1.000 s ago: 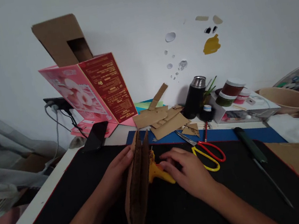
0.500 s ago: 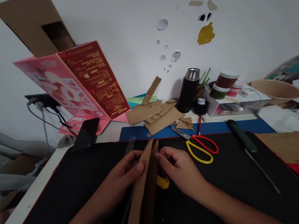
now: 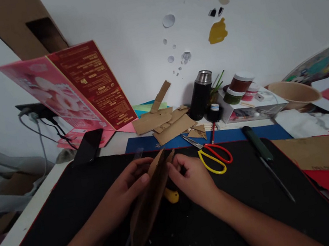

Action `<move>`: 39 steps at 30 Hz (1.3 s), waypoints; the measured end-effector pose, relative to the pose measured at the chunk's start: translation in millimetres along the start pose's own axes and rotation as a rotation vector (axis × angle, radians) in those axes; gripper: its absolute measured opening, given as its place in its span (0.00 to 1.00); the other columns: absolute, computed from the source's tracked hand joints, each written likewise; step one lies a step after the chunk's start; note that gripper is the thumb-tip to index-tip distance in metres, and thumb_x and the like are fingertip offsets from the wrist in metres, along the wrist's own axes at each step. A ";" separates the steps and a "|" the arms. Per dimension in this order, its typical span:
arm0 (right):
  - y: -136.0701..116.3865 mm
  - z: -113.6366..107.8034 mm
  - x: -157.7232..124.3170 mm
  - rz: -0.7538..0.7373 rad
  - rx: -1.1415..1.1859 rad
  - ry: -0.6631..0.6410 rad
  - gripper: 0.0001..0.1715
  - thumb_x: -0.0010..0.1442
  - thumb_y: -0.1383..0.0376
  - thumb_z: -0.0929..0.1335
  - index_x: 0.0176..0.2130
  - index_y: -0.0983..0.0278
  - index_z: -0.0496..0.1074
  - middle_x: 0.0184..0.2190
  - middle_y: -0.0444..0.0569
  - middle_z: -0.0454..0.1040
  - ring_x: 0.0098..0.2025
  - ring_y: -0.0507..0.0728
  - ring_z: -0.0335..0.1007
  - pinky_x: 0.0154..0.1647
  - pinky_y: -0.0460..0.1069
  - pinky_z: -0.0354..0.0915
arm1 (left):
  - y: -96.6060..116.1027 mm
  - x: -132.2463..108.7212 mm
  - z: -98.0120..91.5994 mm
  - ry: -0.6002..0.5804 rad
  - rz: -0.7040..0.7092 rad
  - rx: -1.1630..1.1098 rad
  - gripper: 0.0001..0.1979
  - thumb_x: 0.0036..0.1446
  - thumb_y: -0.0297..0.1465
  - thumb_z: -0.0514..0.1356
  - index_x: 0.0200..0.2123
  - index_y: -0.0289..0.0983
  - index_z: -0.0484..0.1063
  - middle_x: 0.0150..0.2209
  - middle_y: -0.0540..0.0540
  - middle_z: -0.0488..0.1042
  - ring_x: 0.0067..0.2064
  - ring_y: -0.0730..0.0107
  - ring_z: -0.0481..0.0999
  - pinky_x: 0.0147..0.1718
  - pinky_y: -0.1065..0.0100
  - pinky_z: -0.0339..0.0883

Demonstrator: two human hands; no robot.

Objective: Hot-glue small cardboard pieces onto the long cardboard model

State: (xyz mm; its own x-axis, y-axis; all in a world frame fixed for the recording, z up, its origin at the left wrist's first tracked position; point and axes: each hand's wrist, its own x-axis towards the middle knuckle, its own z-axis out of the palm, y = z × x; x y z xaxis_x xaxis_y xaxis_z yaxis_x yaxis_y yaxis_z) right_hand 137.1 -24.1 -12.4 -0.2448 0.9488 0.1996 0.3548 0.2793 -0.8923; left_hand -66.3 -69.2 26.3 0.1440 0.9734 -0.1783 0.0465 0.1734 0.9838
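Between my hands a folded piece of cardboard (image 3: 148, 208) stands on edge, tilted, with its two layers apart at the far end. My left hand (image 3: 135, 183) is closed on the left layer, thumb on the near face and fingers behind it. Thumb and forefinger of my right hand (image 3: 191, 175) pinch the right layer near its far tip. Beneath the cardboard a yellow tool end (image 3: 172, 196) pokes out on the black mat (image 3: 217, 218); the rest of it is hidden. Scissors (image 3: 211, 155) with red and yellow handles lie beyond my right hand.
A green-handled pointed tool (image 3: 260, 147) lies on the right of the mat. Cardboard scraps (image 3: 167, 124), a black thermos (image 3: 200, 96) and paint jars (image 3: 240, 86) stand or lie at the back. A phone (image 3: 88, 146) and a pink-red folder (image 3: 93, 88) are at the left.
The view has shifted, so the background sits further left and higher. The cardboard has turned, showing more of its dark inner face. Both hands keep hold of it.
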 end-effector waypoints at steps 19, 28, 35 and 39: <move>1.8 -13.7 10.1 0.040 0.001 0.007 0.17 0.67 0.56 0.66 0.29 0.59 0.64 0.21 0.38 0.63 0.24 0.52 0.59 0.25 0.47 0.51 | 23.8 44.1 39.0 0.202 0.195 0.466 0.08 0.57 0.38 0.64 0.38 0.41 0.76 0.36 0.48 0.80 0.38 0.57 0.77 0.41 0.62 0.67; 12.7 -9.8 10.9 0.090 0.259 0.067 0.14 0.69 0.53 0.68 0.36 0.58 0.65 0.24 0.35 0.62 0.20 0.50 0.60 0.20 0.46 0.58 | 19.8 52.4 40.6 0.230 0.222 0.511 0.07 0.58 0.39 0.64 0.35 0.42 0.74 0.33 0.50 0.79 0.35 0.58 0.75 0.37 0.63 0.62; 12.1 -6.8 9.4 0.108 0.258 0.110 0.15 0.67 0.52 0.69 0.36 0.59 0.68 0.19 0.33 0.62 0.16 0.50 0.60 0.17 0.45 0.58 | 12.1 56.1 38.6 0.275 0.242 0.541 0.06 0.59 0.37 0.62 0.36 0.42 0.74 0.32 0.50 0.79 0.34 0.60 0.75 0.35 0.64 0.62; 10.9 -6.4 8.8 0.133 0.291 0.121 0.16 0.66 0.50 0.70 0.37 0.59 0.69 0.20 0.33 0.61 0.16 0.49 0.60 0.16 0.44 0.57 | 10.3 57.2 38.5 0.290 0.253 0.584 0.05 0.59 0.36 0.62 0.36 0.41 0.75 0.32 0.49 0.79 0.34 0.60 0.76 0.35 0.63 0.61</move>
State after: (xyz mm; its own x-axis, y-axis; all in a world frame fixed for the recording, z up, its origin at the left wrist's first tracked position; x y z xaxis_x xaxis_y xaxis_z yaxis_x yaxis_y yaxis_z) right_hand 144.6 -11.7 -17.7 -0.0983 0.9896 0.1046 0.0996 0.1143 -0.9884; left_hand -19.6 -17.6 25.5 -0.0458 0.9880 0.1474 0.5816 -0.0936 0.8081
